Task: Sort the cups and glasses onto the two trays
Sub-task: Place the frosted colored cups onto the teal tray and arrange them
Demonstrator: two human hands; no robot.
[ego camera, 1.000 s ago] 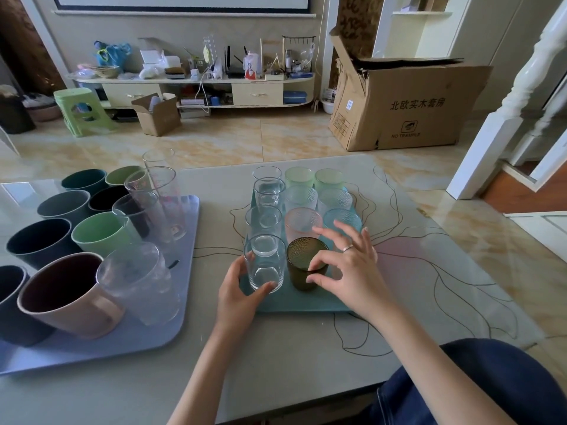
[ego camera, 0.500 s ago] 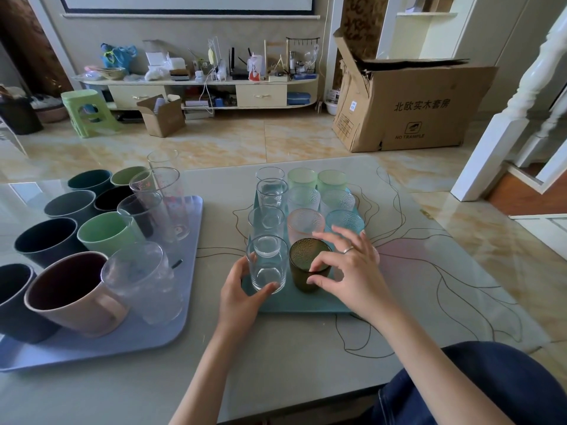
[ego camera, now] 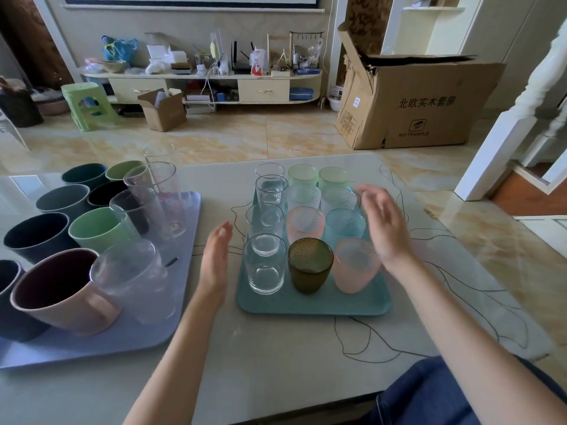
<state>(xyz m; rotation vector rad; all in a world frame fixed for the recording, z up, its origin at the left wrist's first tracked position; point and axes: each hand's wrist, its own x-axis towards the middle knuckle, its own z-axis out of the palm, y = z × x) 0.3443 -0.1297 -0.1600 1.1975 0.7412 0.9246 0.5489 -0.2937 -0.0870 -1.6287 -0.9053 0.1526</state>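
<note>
Taking the teal tray point(ego camera: 313, 305) as landmark: well to its left lies the lilac tray point(ego camera: 184, 228), crowded with opaque mugs and clear plastic tumblers, with bare tray only along its right and near edges. Just left of the teal tray hovers the left hand point(ego camera: 216, 259), fingers straight and loose, holding nothing, palm turned toward the clear glass point(ego camera: 265, 265) at the tray's near-left corner. On the tray, upright glasses stand in three columns; the near row reads clear glass, olive glass point(ego camera: 310, 265), pink frosted glass point(ego camera: 352, 266). Above the tray's right edge the right hand point(ego camera: 383, 228) is spread flat and empty, nearest the pink frosted glass. Everything looks sorted; the desk point(ego camera: 276, 357) offers open room toward the person.
</note>
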